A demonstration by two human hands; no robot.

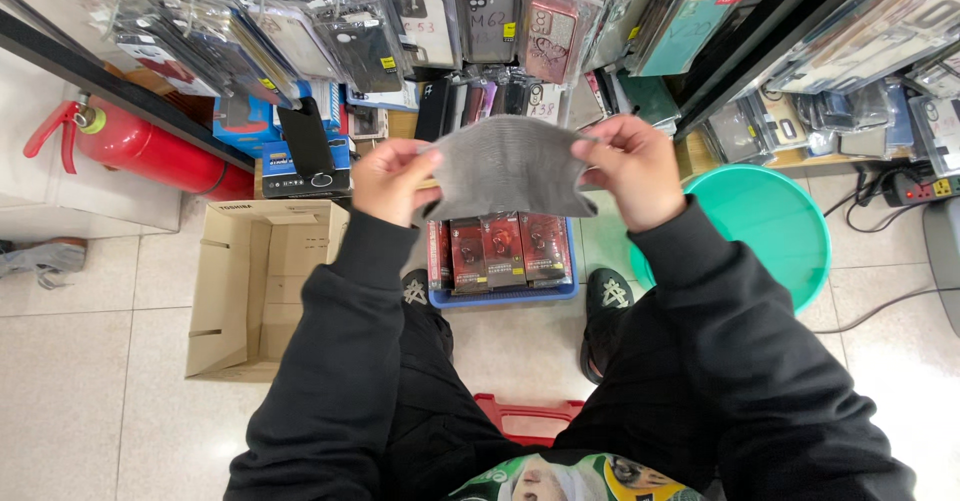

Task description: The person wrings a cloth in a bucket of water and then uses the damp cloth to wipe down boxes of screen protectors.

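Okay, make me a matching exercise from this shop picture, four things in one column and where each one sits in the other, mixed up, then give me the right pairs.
Things:
1. grey cloth
2. cardboard box
3. fire extinguisher
4. green tub

Places:
A. lying at the far left, under the display ledge
B. on the floor, right of the person's feet
C. stretched between the left hand and right hand
D. open on the floor, left of the person's legs

Pairs: 1-C, 2-D, 3-A, 4-B

Wearer: black long-sleeved sweatshirt, sleeves (345, 361) reaching to the wrists, cuffs plain. Front of the top carries a colourful printed graphic (575, 479) in green and white. Black trousers. Black shoes (607, 296) with a pale emblem on each toe.
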